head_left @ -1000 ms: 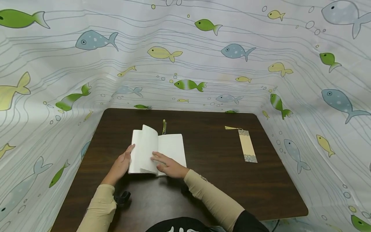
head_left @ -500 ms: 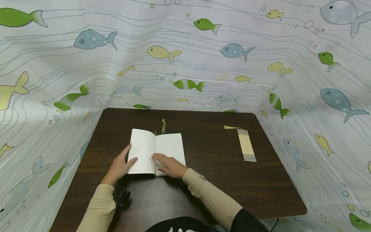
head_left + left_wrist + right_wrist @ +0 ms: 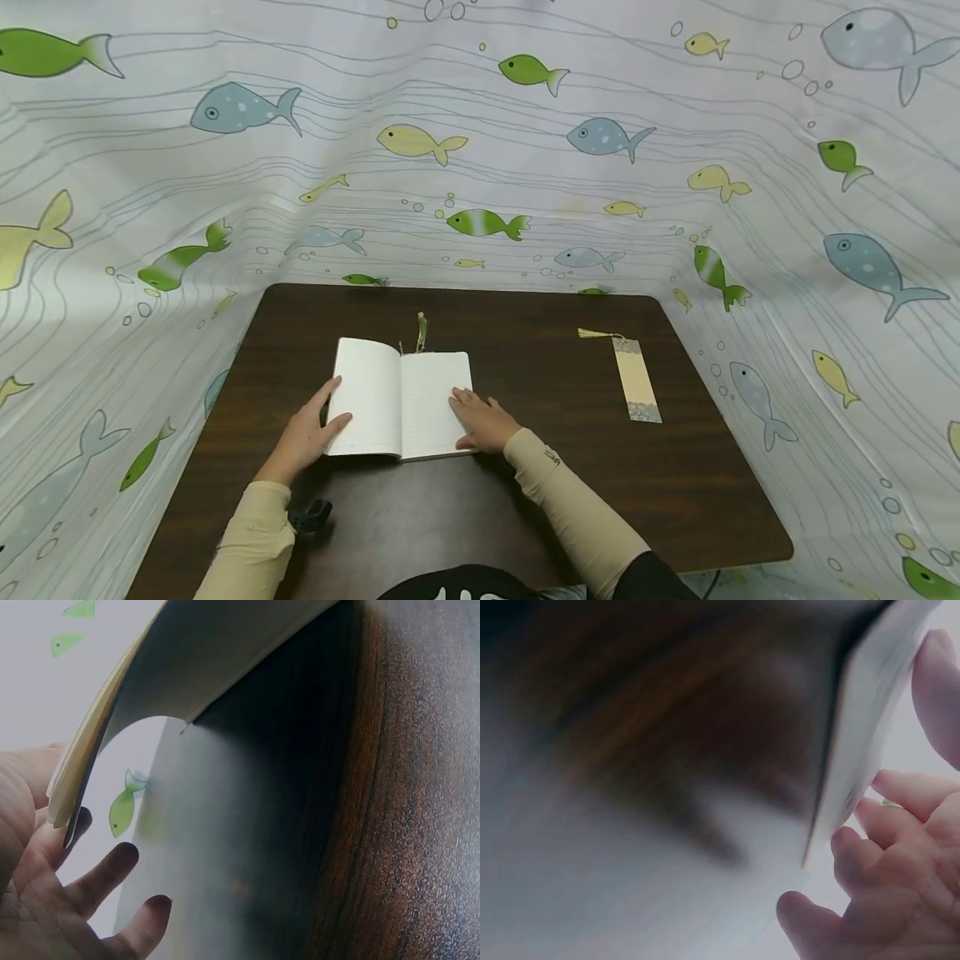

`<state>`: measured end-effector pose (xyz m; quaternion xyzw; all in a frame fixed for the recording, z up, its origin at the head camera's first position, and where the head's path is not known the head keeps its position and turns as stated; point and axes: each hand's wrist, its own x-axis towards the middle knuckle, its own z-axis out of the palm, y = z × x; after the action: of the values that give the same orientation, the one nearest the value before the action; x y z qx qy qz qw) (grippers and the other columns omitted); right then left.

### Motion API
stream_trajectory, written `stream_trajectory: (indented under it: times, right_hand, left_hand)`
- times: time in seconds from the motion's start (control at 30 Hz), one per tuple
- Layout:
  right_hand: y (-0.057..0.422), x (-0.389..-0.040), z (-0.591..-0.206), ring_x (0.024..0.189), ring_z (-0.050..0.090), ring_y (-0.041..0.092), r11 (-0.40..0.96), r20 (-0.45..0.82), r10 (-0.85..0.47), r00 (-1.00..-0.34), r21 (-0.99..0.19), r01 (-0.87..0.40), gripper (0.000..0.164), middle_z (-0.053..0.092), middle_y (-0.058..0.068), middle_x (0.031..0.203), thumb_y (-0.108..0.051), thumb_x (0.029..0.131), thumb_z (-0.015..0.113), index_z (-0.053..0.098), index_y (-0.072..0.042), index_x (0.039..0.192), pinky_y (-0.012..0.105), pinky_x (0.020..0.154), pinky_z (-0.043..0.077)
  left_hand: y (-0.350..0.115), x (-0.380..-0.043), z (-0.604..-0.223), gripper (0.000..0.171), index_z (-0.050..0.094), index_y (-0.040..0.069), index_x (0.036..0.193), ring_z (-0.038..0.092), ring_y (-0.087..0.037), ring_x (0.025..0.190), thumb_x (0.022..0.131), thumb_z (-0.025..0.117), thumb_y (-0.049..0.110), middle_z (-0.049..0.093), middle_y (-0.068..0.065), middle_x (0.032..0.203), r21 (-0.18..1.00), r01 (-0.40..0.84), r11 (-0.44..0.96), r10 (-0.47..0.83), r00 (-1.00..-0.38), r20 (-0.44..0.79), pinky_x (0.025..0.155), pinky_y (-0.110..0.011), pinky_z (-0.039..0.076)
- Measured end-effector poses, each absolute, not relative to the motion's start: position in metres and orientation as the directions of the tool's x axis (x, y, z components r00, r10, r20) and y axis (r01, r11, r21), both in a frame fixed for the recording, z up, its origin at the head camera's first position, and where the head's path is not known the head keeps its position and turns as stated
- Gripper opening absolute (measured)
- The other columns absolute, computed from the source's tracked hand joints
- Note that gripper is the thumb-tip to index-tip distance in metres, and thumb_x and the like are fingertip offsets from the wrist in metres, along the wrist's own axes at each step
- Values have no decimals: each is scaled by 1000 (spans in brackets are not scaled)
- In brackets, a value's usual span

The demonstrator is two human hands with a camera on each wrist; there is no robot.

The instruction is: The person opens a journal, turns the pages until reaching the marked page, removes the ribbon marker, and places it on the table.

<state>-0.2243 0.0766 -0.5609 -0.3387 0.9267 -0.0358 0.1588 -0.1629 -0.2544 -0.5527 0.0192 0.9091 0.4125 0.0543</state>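
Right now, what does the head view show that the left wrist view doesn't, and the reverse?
Head only: the written-side faces of the open book, the right fingers across its right page's outer edge, and the cream bookmark lying off to the right.

Left wrist only: the grey underside of the book's cover, and the left fingers from below, spread beneath the raised side.

Both: the book's left side held in the left fingers, the dark wood table and the fish-print cloth.

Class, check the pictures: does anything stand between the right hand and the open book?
Nothing visible does: the right hand rests on the right page of the open book. The bookmark lies apart, farther right on the table.
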Motion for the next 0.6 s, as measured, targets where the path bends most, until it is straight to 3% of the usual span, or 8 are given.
stream_trajectory:
  times: [0.3, 0.6]
  right_hand:
    - [92, -230, -558, 147, 19, 32, 780, -221, -622, -751, -254, -571, 92, 19, 7, 161, -44, 82, 70, 24, -8, 153, 61, 112, 23]
    - [89, -230, -568, 140, 35, 35, 766, -72, -642, -764, -97, -635, 84, 37, 5, 154, -50, 76, 69, 43, -10, 146, 66, 106, 29]
  left_hand:
    - [-257, -165, -554, 77, 10, 16, 157, 24, -54, 136, 99, 51, 45, 18, -27, 157, 757, 5, 654, 93, -993, -74, 101, -70, 28]
    - [-257, -164, -555, 76, 11, 14, 157, 26, -55, 135, 99, 51, 45, 20, -29, 155, 753, 8, 658, 103, -992, -79, 101, -71, 28]
